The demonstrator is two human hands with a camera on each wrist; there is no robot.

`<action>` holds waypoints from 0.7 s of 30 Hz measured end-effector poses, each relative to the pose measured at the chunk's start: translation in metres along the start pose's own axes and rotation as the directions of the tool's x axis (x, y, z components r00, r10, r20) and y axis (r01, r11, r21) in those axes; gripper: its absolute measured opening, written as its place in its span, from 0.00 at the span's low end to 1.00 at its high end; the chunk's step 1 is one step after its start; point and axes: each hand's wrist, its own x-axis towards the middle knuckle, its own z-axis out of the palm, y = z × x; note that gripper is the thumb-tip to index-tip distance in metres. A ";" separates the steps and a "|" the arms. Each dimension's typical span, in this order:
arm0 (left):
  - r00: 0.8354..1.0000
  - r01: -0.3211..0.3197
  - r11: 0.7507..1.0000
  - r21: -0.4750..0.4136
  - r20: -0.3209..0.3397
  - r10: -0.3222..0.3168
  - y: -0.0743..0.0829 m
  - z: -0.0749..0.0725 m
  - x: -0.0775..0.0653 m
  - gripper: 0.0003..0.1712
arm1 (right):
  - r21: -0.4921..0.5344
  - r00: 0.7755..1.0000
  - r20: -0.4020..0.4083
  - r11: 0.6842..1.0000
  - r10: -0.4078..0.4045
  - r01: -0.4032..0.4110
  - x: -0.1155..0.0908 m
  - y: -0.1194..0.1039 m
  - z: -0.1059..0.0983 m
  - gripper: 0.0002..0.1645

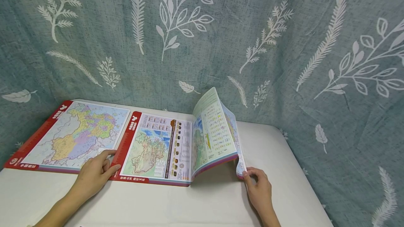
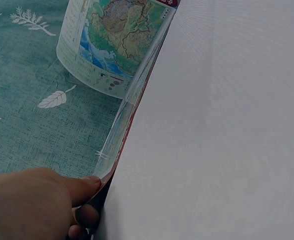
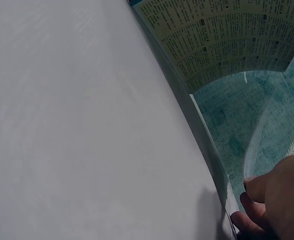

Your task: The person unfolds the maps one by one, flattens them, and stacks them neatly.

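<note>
A fold-out map point(image 1: 151, 157) with a red left border lies partly on the white table, its printed left part flat. Its middle folds point(image 1: 216, 129) rise off the table, and the outer panel point(image 1: 240, 167) slants down at the right. My left hand point(image 1: 96, 171) pinches the map's left edge near the bottom corner; in the left wrist view, the thumb of the left hand point(image 2: 37, 205) lies on top of that edge. The outer panel's lower corner is pinched by my right hand point(image 1: 260, 188). Dense text covers a raised panel point(image 3: 231, 37) in the right wrist view.
Left of the fold-out lies another red-bordered map point(image 1: 85, 132), its near right corner close to my left hand. The white tabletop point(image 1: 214, 206) runs along the front and right. A green-blue curtain point(image 1: 221, 45) with white leaf prints hangs behind and at the sides.
</note>
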 end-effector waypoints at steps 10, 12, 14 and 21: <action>1.000 -0.019 1.000 -0.005 -0.025 0.019 -0.001 0.001 0.000 0.30 | 0.011 1.000 0.004 1.000 0.008 -0.008 0.000 -0.001 -0.001 0.10; 1.000 -0.016 1.000 -0.004 -0.020 0.016 -0.001 0.001 0.000 0.30 | 0.007 1.000 0.009 1.000 0.010 -0.010 0.000 -0.001 -0.001 0.10; 1.000 -0.007 1.000 -0.002 -0.009 0.007 0.000 0.001 0.000 0.30 | 0.006 1.000 0.012 1.000 0.013 -0.013 0.000 -0.001 -0.001 0.11; 1.000 -0.019 1.000 0.000 -0.019 0.019 -0.001 0.000 0.000 0.30 | 0.009 1.000 0.014 1.000 0.017 -0.018 0.000 -0.001 -0.002 0.11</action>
